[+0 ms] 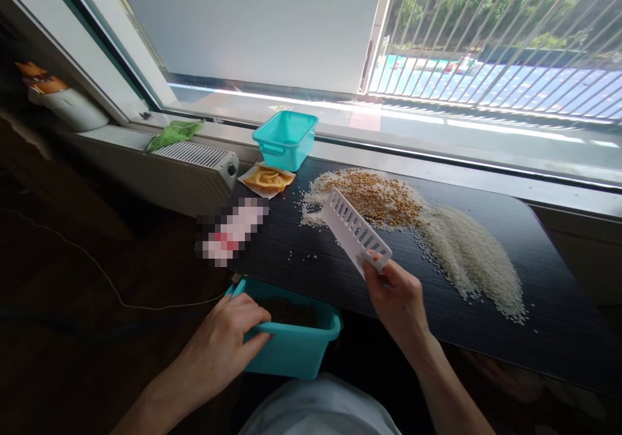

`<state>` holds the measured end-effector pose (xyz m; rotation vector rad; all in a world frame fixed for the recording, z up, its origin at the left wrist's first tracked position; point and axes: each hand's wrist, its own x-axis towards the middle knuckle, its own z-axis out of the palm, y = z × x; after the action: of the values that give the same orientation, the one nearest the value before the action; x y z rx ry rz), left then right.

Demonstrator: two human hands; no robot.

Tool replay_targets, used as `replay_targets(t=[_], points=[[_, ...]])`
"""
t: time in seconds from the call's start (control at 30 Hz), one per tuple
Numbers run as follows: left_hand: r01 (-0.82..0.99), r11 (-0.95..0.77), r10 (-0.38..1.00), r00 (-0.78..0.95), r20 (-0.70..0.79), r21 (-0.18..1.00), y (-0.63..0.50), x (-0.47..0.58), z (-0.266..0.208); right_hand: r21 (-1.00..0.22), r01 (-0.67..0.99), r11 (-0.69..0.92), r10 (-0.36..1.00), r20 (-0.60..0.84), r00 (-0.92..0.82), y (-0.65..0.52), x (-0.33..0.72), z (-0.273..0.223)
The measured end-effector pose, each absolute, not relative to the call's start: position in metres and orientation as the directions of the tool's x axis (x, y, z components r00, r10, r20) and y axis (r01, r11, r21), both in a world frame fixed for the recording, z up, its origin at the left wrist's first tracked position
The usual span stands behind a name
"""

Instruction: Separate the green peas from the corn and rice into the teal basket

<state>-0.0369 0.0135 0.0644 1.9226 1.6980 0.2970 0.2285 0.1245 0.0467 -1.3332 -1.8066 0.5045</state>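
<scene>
White slotted plastic strip (344, 231) held up over a black wood-grain counter (275, 247)

Dark contents (291, 313) of the turquoise rectangular plastic tub (291, 354) are hard to make out; a pink-and-white shape (238, 224) is pixelated. Fingers of the left hand (238, 331) clasp the tub's rim, covering its corner; those of the right hand (401, 295) pinch the strip's near end, its far end reaching towards round yellow beans (379, 195) on white rice grains (469, 253)

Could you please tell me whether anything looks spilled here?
Yes: a few loose white grains lie on the black tabletop near the teal bin held by the left hand, looking stray because they sit apart from the white heap.
</scene>
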Motion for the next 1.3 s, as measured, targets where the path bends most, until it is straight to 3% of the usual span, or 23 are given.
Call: replay_targets(t=[0.13, 0.27, 0.4, 0.73, 1.07, 1.3], points=[[0.855, -0.054, 0.967, 0.174, -0.188, 0.515, 0.013, -0.035, 0.065, -0.646, 0.554, 0.524, 0.847, 0.467, -0.256, 0.133, 0.184, 0.041], [0.853, -0.072, 0.963, 0.194, -0.186, 0.516, 0.012, -0.036, 0.066, -0.541, 0.616, 0.573, 0.800, 0.533, -0.276, 0.137, 0.163, 0.029], [0.852, -0.068, 0.955, 0.205, -0.212, 0.519, 0.012, -0.039, 0.065, -0.435, 0.733, 0.522, 0.799, 0.549, -0.243, 0.131, 0.176, 0.024], [0.838, -0.081, 0.961, 0.209, -0.182, 0.540, 0.016, -0.037, 0.059, -0.338, 0.851, 0.403, 0.781, 0.611, -0.128, 0.106, 0.231, 0.024], [0.821, 0.027, 0.912, 0.213, -0.351, 0.570, 0.022, -0.025, 0.062, -0.278, 0.909, 0.310, 0.760, 0.647, -0.061, 0.094, 0.288, 0.022], [0.813, 0.052, 0.897, 0.217, -0.384, 0.580, 0.025, -0.011, 0.069, -0.241, 0.933, 0.268, 0.755, 0.654, -0.048, 0.103, 0.325, 0.025]])
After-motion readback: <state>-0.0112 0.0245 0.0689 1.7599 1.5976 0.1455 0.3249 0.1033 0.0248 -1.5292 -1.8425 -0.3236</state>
